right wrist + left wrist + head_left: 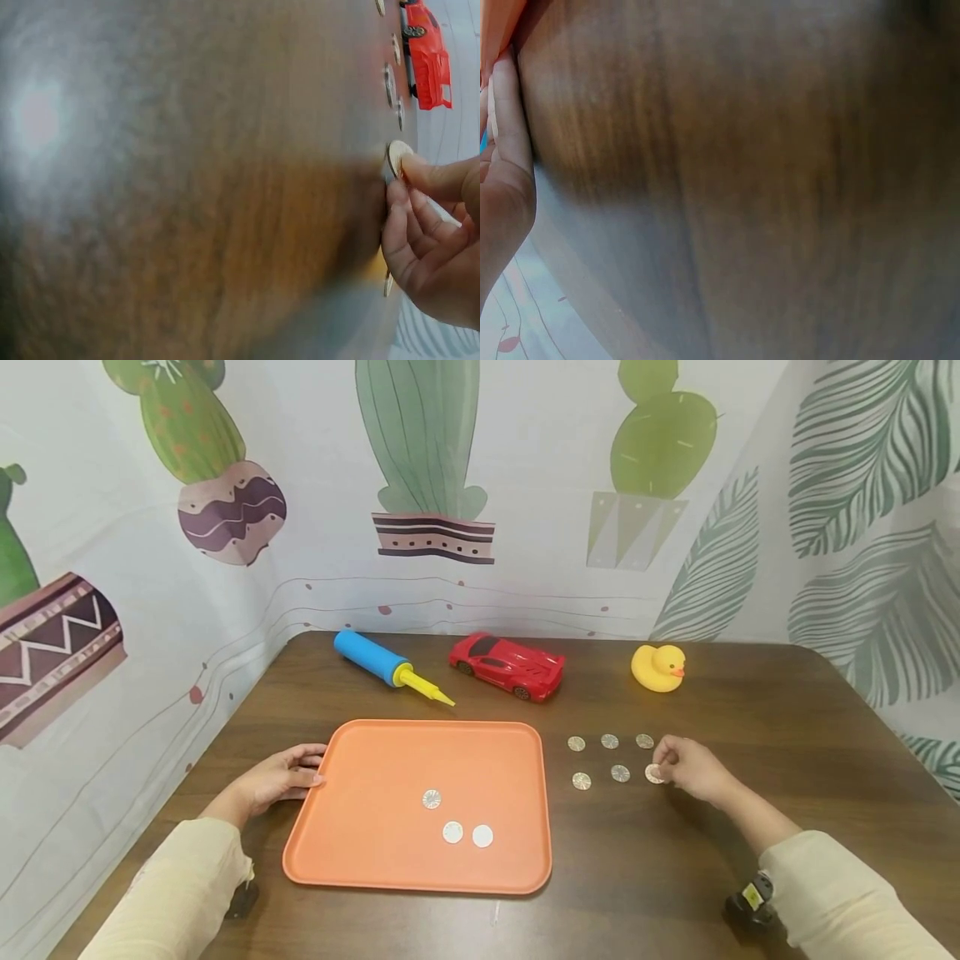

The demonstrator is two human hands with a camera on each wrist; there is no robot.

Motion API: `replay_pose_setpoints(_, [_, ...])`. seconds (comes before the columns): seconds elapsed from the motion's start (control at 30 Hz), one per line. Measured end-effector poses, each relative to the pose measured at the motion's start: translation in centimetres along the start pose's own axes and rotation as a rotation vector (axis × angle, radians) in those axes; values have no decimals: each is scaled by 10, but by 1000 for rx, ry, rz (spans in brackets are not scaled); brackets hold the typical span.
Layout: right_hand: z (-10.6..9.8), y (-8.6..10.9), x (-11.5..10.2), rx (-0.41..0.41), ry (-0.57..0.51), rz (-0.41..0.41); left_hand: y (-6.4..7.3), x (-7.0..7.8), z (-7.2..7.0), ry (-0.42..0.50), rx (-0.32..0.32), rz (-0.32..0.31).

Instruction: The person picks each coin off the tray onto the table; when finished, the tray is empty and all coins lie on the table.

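In the head view my right hand (693,768) pinches a round coin (655,773) at the right end of the nearer of two coin rows. The right wrist view shows this coin (397,156) tilted up between thumb and fingertips, close over the wood. Beside it are more coins, among them a silvery one (620,773) and a gold-toned one (581,781). My left hand (281,777) holds the left rim of an orange tray (375,752), thumb on the edge. Three coins lie on the tray, one of them patterned (431,799).
Along the back of the brown table (637,877) lie a blue and yellow hand pump (371,658), a red toy car (510,664) and a yellow rubber duck (657,668). Behind the table hangs a cloth (540,468) printed with cacti and leaves.
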State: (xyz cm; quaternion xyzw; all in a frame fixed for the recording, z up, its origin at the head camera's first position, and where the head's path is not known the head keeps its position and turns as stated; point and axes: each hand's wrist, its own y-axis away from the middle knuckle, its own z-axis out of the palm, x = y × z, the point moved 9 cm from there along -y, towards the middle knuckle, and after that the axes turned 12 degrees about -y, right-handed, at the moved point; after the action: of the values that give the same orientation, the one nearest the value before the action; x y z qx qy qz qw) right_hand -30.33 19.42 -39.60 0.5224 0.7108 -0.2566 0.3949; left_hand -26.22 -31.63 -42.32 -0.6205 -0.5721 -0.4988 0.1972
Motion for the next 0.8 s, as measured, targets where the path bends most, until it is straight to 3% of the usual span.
replay_pose_setpoints(0.23, [0, -2, -3, 20, 113, -48, 0, 1, 1, 2, 4, 1])
replay_pose_setpoints(0.63, [1, -3, -2, 14, 109, -33, 2, 2, -1, 2, 10, 4])
replay_pose_setpoints(0.8, [-3, -1, 2, 30, 36, 22, 2, 1, 0, 0, 6, -2])
